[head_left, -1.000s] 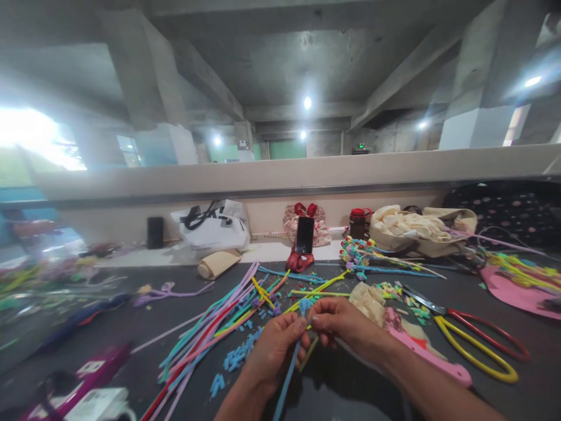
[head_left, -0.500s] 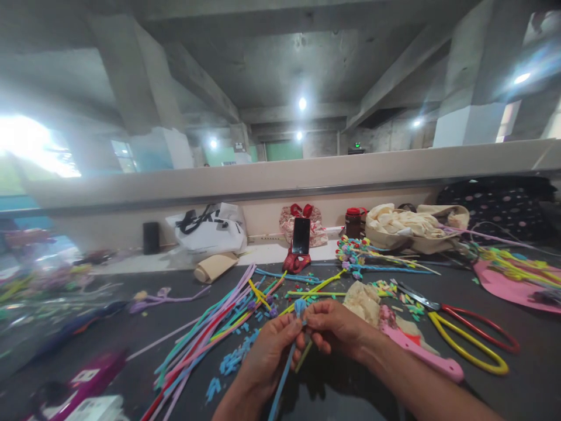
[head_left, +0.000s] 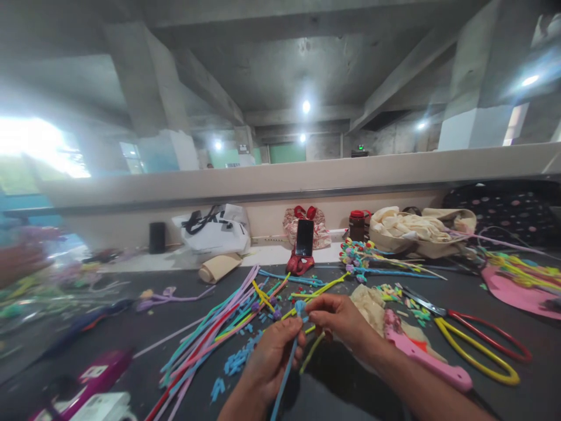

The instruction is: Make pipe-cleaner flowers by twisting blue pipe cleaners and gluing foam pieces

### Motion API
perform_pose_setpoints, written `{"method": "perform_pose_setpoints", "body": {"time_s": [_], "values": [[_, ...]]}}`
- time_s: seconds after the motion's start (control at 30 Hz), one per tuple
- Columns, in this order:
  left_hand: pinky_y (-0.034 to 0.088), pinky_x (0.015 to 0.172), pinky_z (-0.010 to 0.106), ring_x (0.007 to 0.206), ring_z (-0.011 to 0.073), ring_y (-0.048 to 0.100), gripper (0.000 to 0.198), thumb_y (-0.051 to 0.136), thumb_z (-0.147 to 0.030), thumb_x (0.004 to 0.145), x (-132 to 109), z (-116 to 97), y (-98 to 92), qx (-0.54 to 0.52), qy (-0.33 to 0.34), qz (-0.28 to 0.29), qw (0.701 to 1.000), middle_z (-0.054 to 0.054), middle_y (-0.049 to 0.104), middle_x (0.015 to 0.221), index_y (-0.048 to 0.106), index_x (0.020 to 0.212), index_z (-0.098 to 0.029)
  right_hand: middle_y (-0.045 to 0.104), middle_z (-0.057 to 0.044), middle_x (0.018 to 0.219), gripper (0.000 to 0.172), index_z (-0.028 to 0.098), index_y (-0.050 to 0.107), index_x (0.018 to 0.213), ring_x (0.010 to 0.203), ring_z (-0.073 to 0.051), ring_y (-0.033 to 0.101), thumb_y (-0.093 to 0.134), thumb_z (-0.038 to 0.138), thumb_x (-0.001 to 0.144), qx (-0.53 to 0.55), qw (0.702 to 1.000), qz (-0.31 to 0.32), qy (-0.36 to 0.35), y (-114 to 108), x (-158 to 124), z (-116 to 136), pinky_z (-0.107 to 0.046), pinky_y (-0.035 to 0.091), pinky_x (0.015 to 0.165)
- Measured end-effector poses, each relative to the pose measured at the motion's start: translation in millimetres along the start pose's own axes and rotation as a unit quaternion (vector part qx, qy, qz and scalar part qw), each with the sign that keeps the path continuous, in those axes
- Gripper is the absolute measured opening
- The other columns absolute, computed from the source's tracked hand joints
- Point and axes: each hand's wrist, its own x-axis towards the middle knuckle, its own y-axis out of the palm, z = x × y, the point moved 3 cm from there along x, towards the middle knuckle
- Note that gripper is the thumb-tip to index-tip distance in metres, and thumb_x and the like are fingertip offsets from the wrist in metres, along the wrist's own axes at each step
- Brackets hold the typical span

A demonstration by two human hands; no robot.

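Note:
A blue fuzzy stem (head_left: 287, 374) with a small blue looped head (head_left: 300, 306) at its top is pinched between thumb and fingers of my left hand (head_left: 279, 351). Just right of that head, my right hand (head_left: 335, 318) has its thumb and index finger together at the blue piece. A yellow-green stem (head_left: 312, 352) shows below my right hand. To the left lies a bundle of long coloured stems (head_left: 210, 333), with short blue cut pieces (head_left: 239, 358) beside it.
Scissors (head_left: 438, 313) with red and yellow handles and a pink-handled tool (head_left: 429, 359) lie right. A phone (head_left: 304, 237) stands at the back, near finished flower stems (head_left: 357, 260). A magenta tool (head_left: 99, 374) sits front left. A blurred hand (head_left: 20, 263) shows far left.
My right hand has lifted slightly and its lower fingers have moved off the stem. The yellow-green stem shows more below it. The whole view has shifted a little.

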Motion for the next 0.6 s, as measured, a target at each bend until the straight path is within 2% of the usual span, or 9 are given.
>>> {"method": "perform_pose_setpoints", "body": {"time_s": [0.17,0.43,0.6], "values": [[0.028,0.032,0.011,0.030,0.0023,0.040,0.026,0.063,-0.034,0.064,-2,-1,3.4,0.027,0.010,0.029,0.999,-0.005,0.046,0.040,0.051,0.057,-0.012,0.052,0.005,0.049,0.012,0.012,0.059,0.063,0.040,-0.005,0.046,0.061,0.024,0.064,-0.010,1.000,0.012,0.024,4,-5,0,-0.015,0.032,0.037],[0.027,0.033,0.012,0.033,0.0013,0.040,0.030,0.064,-0.037,0.064,-8,-4,10.6,0.044,0.059,0.090,0.993,-0.001,0.052,0.048,0.050,0.056,-0.012,0.054,0.003,0.050,0.022,0.012,0.053,0.064,0.040,-0.005,0.045,0.066,0.030,0.061,0.132,0.984,0.092,0.078,8,-7,-8,-0.015,0.029,0.036],[0.027,0.034,0.013,0.033,0.0016,0.040,0.029,0.064,-0.036,0.064,-7,-2,12.3,0.048,0.068,0.072,0.994,-0.003,0.049,0.045,0.048,0.056,-0.013,0.050,0.005,0.044,0.021,0.011,0.054,0.062,0.036,-0.002,0.039,0.068,0.027,0.059,0.188,0.973,0.096,0.092,8,-3,-16,-0.014,0.022,0.035]]}}
